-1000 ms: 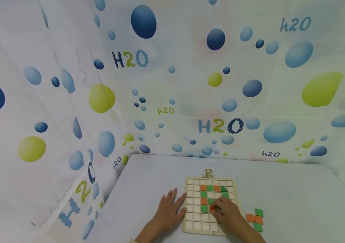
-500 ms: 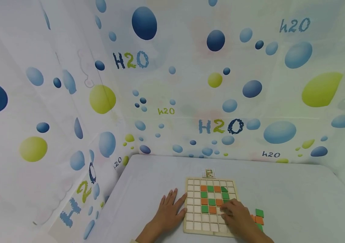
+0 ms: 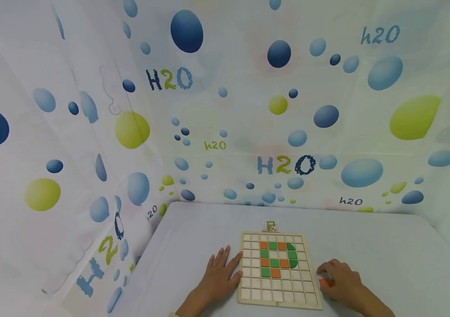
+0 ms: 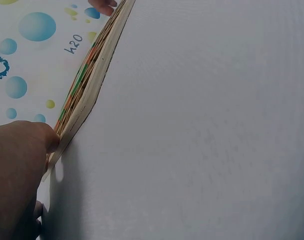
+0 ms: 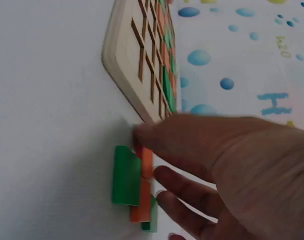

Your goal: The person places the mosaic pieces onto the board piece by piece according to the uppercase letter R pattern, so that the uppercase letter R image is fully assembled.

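My left hand [image 3: 220, 275] lies flat with fingers spread, its thumb and index finger against the left edge of the wooden grid board [image 3: 258, 294]. In the left wrist view, the left thumb [image 4: 48, 137] touches the board's rim. Orange and green tiles fill some of the board's squares, with rounded green pieces [image 3: 293, 263] at the right. My right hand [image 3: 341, 281] is beside the board, over loose tiles. Seen from the right wrist, its thumb touches an orange tile [image 5: 147, 164], the other fingers slightly apart from it. A green tile [image 5: 126, 175] lies alongside.
A small pattern card [image 3: 270, 226] lies behind the board. The white table [image 3: 205, 224] meets a patterned curtain [image 3: 240, 110] at the back. Another orange tile [image 5: 141, 201] and a partly hidden green tile [image 5: 151, 217] lie close to my right hand.
My right hand has moved from the board's middle to the loose tiles on the right, uncovering the placed tiles. My left hand has stayed at the board's left edge.
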Tool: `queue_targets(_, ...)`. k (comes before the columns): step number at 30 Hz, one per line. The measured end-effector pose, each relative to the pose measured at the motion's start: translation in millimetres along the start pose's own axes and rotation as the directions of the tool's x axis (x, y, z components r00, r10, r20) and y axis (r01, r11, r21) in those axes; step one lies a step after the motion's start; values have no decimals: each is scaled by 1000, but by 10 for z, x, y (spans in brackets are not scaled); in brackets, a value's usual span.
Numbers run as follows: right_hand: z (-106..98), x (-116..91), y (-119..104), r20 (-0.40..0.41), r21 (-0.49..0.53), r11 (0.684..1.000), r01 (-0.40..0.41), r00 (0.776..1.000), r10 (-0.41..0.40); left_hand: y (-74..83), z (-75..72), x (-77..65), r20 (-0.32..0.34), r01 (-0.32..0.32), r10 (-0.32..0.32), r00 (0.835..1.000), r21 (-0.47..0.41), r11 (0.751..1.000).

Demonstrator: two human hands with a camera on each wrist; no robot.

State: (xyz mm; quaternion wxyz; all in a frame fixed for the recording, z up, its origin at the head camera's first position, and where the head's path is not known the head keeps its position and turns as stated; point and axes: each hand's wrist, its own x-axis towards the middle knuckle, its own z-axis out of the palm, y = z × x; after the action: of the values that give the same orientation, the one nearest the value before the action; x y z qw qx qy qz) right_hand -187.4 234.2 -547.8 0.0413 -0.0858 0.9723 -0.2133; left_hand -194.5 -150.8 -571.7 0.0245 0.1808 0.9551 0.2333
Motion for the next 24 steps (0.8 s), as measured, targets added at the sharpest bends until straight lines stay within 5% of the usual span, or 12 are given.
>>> queue_targets(14, -9, 113, 234, -1, -34, 998, -55, 998, 55, -17, 28, 12, 18, 20, -19, 1000, -18, 1000)
queue_targets(24, -34, 269, 355, -22, 101, 994, -46, 999, 48, -30, 28, 23, 25, 32, -32, 999, -6, 999)
